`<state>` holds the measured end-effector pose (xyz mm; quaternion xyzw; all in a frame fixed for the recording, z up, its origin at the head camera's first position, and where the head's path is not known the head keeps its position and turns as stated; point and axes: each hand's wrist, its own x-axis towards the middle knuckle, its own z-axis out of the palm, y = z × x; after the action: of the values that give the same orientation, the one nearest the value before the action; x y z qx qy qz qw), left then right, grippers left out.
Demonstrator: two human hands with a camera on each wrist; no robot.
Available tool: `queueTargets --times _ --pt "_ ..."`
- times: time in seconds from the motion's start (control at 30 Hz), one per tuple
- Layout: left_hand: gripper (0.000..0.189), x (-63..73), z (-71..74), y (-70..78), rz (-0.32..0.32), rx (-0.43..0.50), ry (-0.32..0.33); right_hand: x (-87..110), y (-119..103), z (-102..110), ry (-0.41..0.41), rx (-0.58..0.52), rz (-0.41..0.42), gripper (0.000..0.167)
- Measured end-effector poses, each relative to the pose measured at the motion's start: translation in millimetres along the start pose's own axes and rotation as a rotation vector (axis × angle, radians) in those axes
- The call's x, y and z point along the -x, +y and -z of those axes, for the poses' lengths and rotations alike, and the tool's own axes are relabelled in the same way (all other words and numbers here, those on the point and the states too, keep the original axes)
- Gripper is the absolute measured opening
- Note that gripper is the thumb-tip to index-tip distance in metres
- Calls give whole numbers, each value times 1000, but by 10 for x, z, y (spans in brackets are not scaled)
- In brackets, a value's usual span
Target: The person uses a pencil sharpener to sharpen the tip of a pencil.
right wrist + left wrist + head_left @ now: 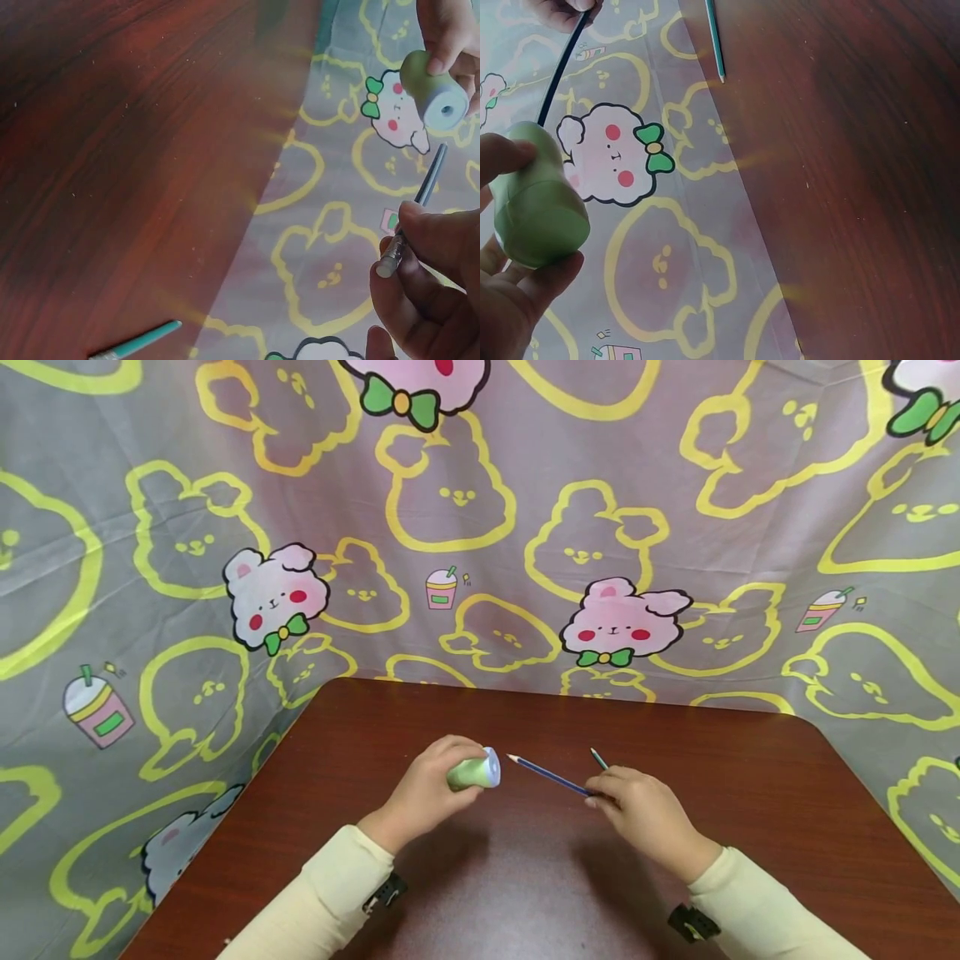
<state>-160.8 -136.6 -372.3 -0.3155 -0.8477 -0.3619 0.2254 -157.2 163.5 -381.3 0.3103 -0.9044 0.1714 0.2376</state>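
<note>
Above the dark red-brown bench (pixel 420 710), two hands, one item in each.

Left hand (pixel 431 781): fingers curled round a green cylinder (pixel 465 775), narrowed at its middle, rounded at one end; the other end pale blue, flat, with a small central hole, turned towards the right hand (pixel 645 806).

Right hand: thumb and fingers pinching a blue pencil (pixel 551 775) near its blunt end; sharpened tip just beside the cylinder's holed face, apart from it.

Teal pencil (pixel 598 758), one: lying on the bench just beyond the right hand, partly hidden by it in the head view.

Cream sleeves (pixel 318 889), with a dark strap (pixel 385 892) at each wrist.

Backdrop: grey cloth (pixel 495 577), printed with yellow outlines, white bear-like heads with green bows, and pink cups.
</note>
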Motion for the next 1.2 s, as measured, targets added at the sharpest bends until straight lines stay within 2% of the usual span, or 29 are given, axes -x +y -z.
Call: queueTargets --times 0.17,0.47,0.8,0.93,1.2 --pt "44 11 -18 -42 19 19 9 6 0 -25 -81 -84 -147 15" --pt "44 18 -49 -73 23 21 21 -17 34 -76 -154 -185 -290 14" --pt "43 9 -101 -62 46 38 22 -18 83 -138 -166 -311 -423 16" --pt "42 -4 -118 -52 59 45 1 -32 97 -168 -168 -371 -486 16" --pt "42 -14 -149 -46 55 39 -9 -58 132 -249 -170 -400 -567 15"
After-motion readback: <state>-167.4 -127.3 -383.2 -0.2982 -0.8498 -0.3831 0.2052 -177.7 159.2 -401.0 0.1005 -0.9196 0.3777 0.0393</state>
